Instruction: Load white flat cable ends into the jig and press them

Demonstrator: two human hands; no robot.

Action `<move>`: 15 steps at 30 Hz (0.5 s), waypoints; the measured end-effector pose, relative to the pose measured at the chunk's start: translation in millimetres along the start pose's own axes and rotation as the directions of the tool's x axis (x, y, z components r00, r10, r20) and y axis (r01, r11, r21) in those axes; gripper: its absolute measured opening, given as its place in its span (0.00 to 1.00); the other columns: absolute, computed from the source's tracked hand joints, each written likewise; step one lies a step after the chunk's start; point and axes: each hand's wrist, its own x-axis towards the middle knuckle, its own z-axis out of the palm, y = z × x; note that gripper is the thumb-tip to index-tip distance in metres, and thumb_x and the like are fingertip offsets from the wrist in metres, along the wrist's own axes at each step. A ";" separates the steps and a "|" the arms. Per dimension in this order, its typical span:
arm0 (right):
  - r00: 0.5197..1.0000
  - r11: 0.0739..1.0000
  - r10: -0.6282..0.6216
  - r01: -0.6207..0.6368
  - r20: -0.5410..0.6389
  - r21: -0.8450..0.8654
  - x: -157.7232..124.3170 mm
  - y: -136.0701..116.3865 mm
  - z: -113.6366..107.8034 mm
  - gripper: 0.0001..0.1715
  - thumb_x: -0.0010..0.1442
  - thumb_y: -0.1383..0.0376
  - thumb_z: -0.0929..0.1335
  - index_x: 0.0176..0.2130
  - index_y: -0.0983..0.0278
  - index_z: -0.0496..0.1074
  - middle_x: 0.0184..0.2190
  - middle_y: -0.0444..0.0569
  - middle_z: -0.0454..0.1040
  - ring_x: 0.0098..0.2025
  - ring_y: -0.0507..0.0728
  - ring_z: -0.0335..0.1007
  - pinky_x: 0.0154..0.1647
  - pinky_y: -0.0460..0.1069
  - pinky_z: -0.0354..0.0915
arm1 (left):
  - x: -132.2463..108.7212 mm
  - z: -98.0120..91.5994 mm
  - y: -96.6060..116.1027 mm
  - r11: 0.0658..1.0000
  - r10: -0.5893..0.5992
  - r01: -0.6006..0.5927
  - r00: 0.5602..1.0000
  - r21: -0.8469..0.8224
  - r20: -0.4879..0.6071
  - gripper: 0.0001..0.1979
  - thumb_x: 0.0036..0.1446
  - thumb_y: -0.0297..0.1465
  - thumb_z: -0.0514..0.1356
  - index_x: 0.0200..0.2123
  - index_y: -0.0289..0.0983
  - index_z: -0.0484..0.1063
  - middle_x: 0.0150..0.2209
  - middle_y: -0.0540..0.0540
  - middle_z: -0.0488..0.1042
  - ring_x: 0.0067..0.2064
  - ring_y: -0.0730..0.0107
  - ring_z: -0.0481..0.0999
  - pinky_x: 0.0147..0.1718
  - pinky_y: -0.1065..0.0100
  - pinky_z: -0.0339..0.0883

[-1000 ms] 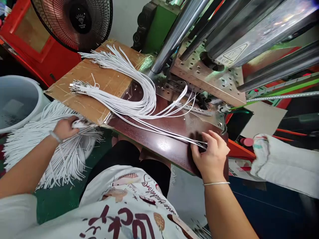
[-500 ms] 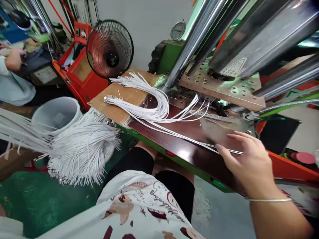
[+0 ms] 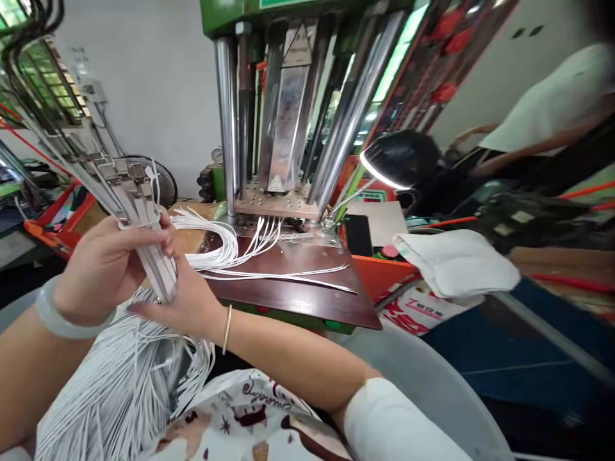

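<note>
At the left, my left hand (image 3: 103, 266) is closed around a bundle of white cables (image 3: 161, 272). Metal end pieces stick up from the bundle's top, and a thin white strand circles it near my fingers. My right hand (image 3: 192, 298) wraps the same bundle from the other side, its thumb lying across below. Beneath both hands hangs a large heap of white cables (image 3: 120, 384). More white cables (image 3: 218, 240) lie curved on the brown work board (image 3: 298, 301), some with ends under the press plate (image 3: 276, 203). Two or three cables lie straight toward the board's right side.
A green press with steel columns (image 3: 228, 121) stands behind the board. To its right are a lit black lamp (image 3: 403, 157), a folded white cloth (image 3: 456, 262) and a large grey tub (image 3: 423, 378). A fan (image 3: 166, 189) stands at the left; another person (image 3: 552, 109) is at far right.
My view has swung to the right. My right hand has left the straight cables on the board and joined my left hand, now in view, on the bundle.
</note>
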 end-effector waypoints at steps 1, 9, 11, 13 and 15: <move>0.997 0.999 0.025 -0.026 -0.069 -0.022 2.9 2.9 0.2 0.43 0.55 0.57 0.76 0.63 0.63 0.61 0.53 0.54 0.77 0.54 0.65 0.77 0.55 0.59 0.74 | 3.2 9.7 -5.7 0.999 0.030 -0.030 0.999 -0.020 0.025 0.09 0.46 0.28 0.69 0.32 0.36 0.75 0.26 0.48 0.72 0.27 0.71 0.73 0.25 0.69 0.73; 0.982 0.985 0.056 -0.084 -0.182 -0.148 27.1 15.2 -33.8 0.25 0.62 0.62 0.69 0.57 0.64 0.65 0.46 0.51 0.79 0.49 0.63 0.78 0.50 0.55 0.76 | 45.6 51.9 -17.6 0.871 0.256 -0.253 0.965 0.421 0.051 0.14 0.49 0.36 0.70 0.26 0.34 0.70 0.19 0.55 0.70 0.22 0.77 0.70 0.23 0.72 0.65; 0.982 0.979 0.019 -0.057 -0.187 -0.198 28.0 19.0 -39.6 0.36 0.62 0.61 0.70 0.64 0.63 0.56 0.56 0.53 0.75 0.58 0.63 0.74 0.58 0.56 0.72 | 55.1 42.8 -20.4 0.811 0.218 -0.199 0.976 0.550 0.032 0.14 0.57 0.38 0.65 0.28 0.32 0.71 0.23 0.55 0.73 0.25 0.76 0.73 0.27 0.71 0.67; 0.980 0.964 -0.038 -0.015 -0.196 -0.264 23.2 26.9 -41.2 0.46 0.61 0.59 0.72 0.68 0.62 0.48 0.67 0.55 0.64 0.68 0.62 0.63 0.68 0.56 0.65 | 54.5 17.4 -33.9 0.806 0.125 -0.105 0.992 0.582 0.007 0.17 0.65 0.40 0.58 0.34 0.30 0.74 0.33 0.52 0.78 0.34 0.72 0.78 0.32 0.68 0.70; 0.977 0.956 -0.064 0.002 -0.203 -0.294 13.7 38.7 -39.0 0.49 0.60 0.59 0.74 0.68 0.62 0.45 0.71 0.57 0.57 0.73 0.60 0.54 0.73 0.55 0.57 | 38.3 -16.9 -56.0 0.824 0.019 0.008 0.999 0.566 -0.042 0.19 0.70 0.40 0.52 0.42 0.29 0.75 0.42 0.49 0.80 0.42 0.67 0.80 0.38 0.64 0.73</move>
